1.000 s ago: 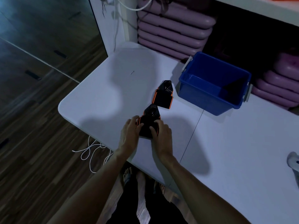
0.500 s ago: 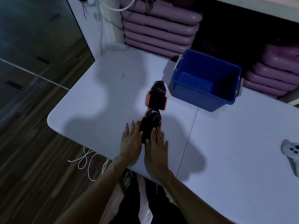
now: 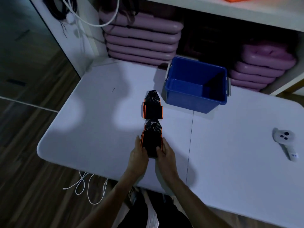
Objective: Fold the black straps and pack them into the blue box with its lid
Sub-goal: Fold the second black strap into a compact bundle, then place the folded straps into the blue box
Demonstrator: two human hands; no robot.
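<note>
Two folded black straps with orange edges lie in a line on the white table (image 3: 85, 129). The near strap (image 3: 151, 137) is gripped at its near end from both sides: my left hand (image 3: 138, 155) on its left edge, my right hand (image 3: 166, 156) on its right edge. The far strap (image 3: 152, 106) lies untouched just beyond it. The blue box (image 3: 195, 99) stands open and looks empty, to the right of the far strap. No lid is in view.
A white handheld controller (image 3: 285, 142) lies at the table's right side. Stacks of purple mats (image 3: 141, 40) fill the shelf behind the box. A white cord (image 3: 88, 186) lies on the wooden floor below the table's near edge.
My hands lay flat with spread fingers beside the near strap half a second ago; now the fingers have closed on its two sides. The view has shifted a little.
</note>
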